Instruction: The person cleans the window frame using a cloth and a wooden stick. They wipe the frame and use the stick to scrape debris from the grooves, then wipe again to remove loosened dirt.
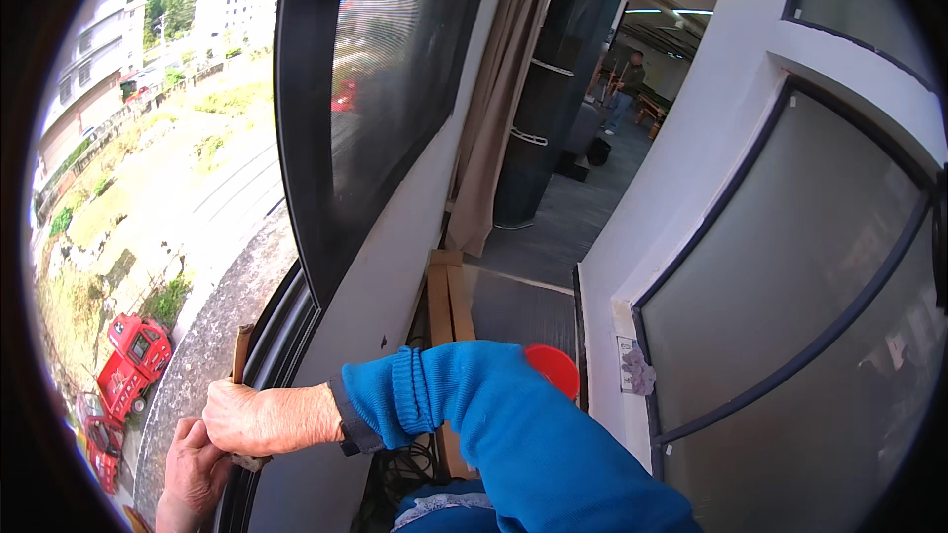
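My right hand (237,417), at the end of a blue sleeve (513,415), reaches far left to the window frame (286,336). It is closed in a fist around a brown wooden stick (242,347), whose end juts up past the knuckles. Below that fist a small greyish, ragged piece (252,461) shows at the frame's inner edge; I cannot tell whether it belongs to the stick. My left hand (192,474) is just beneath, over the outer ledge (173,415), with bent fingers pressed against the right hand. Whatever those fingers hold is hidden.
The dark window sash (380,89) stands swung outward above my hands. Outside, far below, are red vehicles (133,365). Indoors, a red bucket (553,369), cardboard strips (449,311) and dark cables (403,474) lie near my arm. A curtain (504,89) hangs behind; a person (624,89) stands in the distance.
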Tool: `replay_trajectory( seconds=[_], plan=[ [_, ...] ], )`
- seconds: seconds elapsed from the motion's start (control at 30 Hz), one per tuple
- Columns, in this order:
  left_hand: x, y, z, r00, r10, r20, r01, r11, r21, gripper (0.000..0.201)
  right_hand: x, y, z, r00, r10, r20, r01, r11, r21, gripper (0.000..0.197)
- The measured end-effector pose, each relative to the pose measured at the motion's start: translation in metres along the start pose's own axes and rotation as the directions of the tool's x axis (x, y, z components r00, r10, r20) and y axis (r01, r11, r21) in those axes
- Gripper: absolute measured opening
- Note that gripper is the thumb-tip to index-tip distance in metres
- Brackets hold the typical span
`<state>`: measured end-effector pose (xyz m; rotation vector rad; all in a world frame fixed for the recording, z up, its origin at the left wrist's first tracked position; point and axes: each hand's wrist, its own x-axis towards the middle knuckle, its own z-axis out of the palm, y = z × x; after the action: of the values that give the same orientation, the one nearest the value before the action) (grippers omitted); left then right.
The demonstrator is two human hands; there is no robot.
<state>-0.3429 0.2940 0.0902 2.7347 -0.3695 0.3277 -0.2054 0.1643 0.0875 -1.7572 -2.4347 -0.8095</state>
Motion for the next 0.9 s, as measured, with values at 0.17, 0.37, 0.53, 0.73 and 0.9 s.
replay_trajectory(
  seconds=[0.17, 0.37, 0.53, 0.73, 0.9],
  plan=[
    [-0.049, 0.014, -0.015, 0.978, -0.203, 0.052, 0.195, 0.971, 0.136, 0.019, 0.027, -0.011, -0.007, 0.98, -0.084, 0.178, 0.022, 0.945, 0.327, 0.009],
    [-0.021, 0.035, -0.047, 0.891, -0.41, -0.193, 0.403, 0.912, -0.076, 0.005, -0.067, 0.035, -0.07, 0.941, 0.328, -0.084, -0.284, 0.899, 0.334, 0.006],
    [0.05, 0.041, -0.078, 0.7, -0.644, -0.307, 0.433, 0.726, -0.534, 0.011, -0.168, 0.041, -0.072, 0.793, 0.513, 0.329, -0.607, 0.62, 0.497, 0.017],
    [0.156, 0.008, -0.021, 0.954, -0.122, -0.275, 0.068, 0.978, -0.197, 0.018, -0.228, 0.03, -0.057, 0.609, 0.681, 0.408, -0.733, 0.286, 0.617, 0.014],
    [0.195, -0.016, 0.061, 0.994, -0.091, 0.06, 0.073, 0.964, 0.257, 0.019, -0.247, 0.03, -0.051, 0.577, 0.706, 0.41, -0.746, 0.251, 0.617, 0.016]
  ],
)
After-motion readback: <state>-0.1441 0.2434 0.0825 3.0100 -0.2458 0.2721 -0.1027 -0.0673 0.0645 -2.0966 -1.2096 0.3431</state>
